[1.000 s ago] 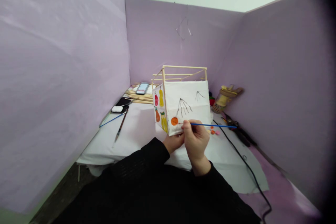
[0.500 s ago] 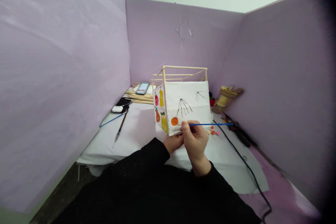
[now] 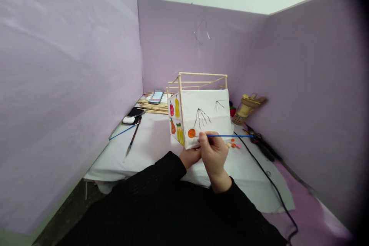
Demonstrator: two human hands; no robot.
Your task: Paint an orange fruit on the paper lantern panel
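A box-shaped frame of thin wooden sticks (image 3: 203, 74) has white panels around its lower part. Its front white panel (image 3: 215, 117) bears black branching lines and an orange painted disc (image 3: 191, 133); fruit and vegetables are painted on the left side. My left hand (image 3: 190, 156) supports the frame from below, its fingers mostly hidden under the panel and behind my other hand. In a pinch, my right hand (image 3: 213, 153) holds a thin blue paintbrush (image 3: 230, 135), lying nearly level, with its tip at the right edge of the orange disc.
Left on the white cloth (image 3: 152, 134) lie a brown-handled brush (image 3: 134, 136), another blue brush (image 3: 123, 131) and a white earbud case (image 3: 128, 120). Behind are wooden sticks (image 3: 155, 107) and a phone (image 3: 156, 97). At right are paint blobs (image 3: 233, 145), pliers (image 3: 263, 148), a yellow holder (image 3: 246, 108) and a black cable (image 3: 271, 184).
The blue brush's rear end has shifted slightly left, and my right hand has moved a touch with it. The frame and my left hand look nearly the same.
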